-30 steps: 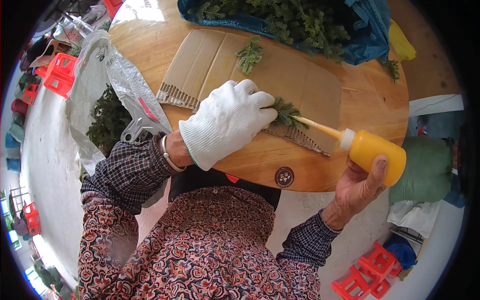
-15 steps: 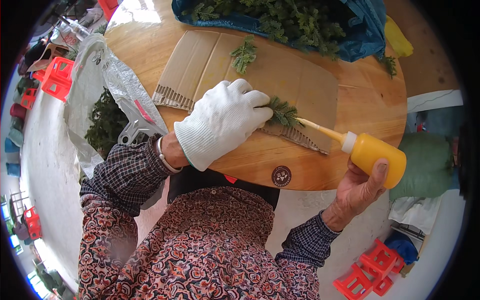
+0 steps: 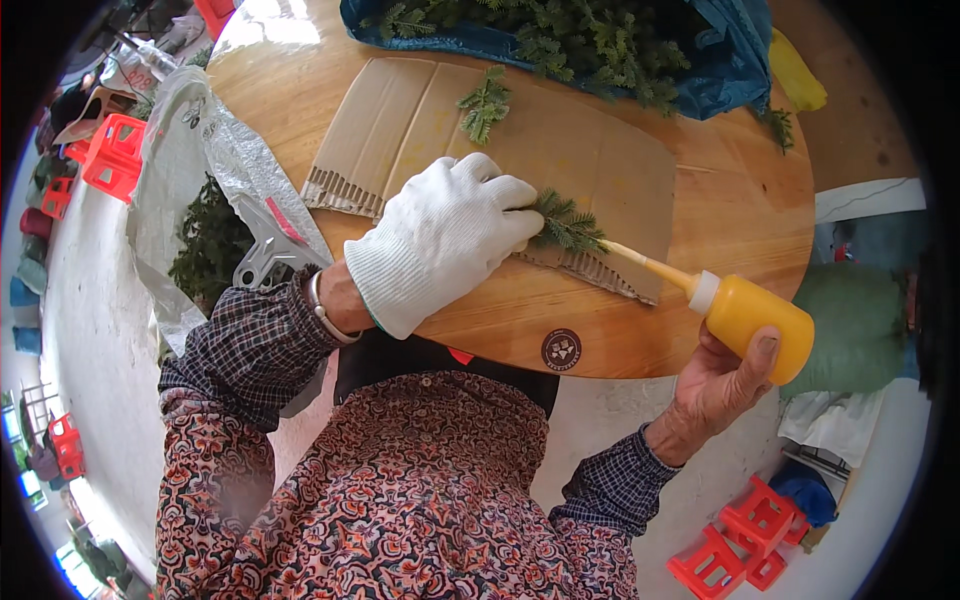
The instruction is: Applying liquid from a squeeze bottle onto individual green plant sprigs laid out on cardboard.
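- The left hand [image 3: 440,240], in a white knit glove, lies palm down on the cardboard sheet [image 3: 560,150], its fingers curled and pinching the stem end of a small green evergreen sprig [image 3: 568,224].
- The sprig lies flat on the cardboard just beyond the gloved fingertips, toward the person's right; its long axis runs roughly left to right, with the leafy tip pointing away from the glove toward the bottle's nozzle.
- The right hand [image 3: 715,385], bare, is closed around an orange squeeze bottle [image 3: 755,318], thumb up along its side. The bottle is tilted, with its long thin nozzle [image 3: 645,262] aimed up and to the left.
- The nozzle tip sits right at the sprig's outer end, touching it or just short of it; I cannot tell which. So the sprig lies between the two hands: the left hand is on it, and the right reaches it only through the nozzle.
- The cardboard is a flattened corrugated piece, lying on a round wooden surface [image 3: 740,200]; its torn, fluted edge faces the person.
- A second loose sprig [image 3: 484,104] lies farther up the cardboard, well apart from both hands.
- At the far side of the surface, a blue plastic bag [image 3: 735,85] holds a heap of green cuttings.
- To the person's left, a clear plastic sack [image 3: 190,150] with more greenery hangs off the edge of the surface.
- Red plastic stools [image 3: 745,540] stand on the floor below.
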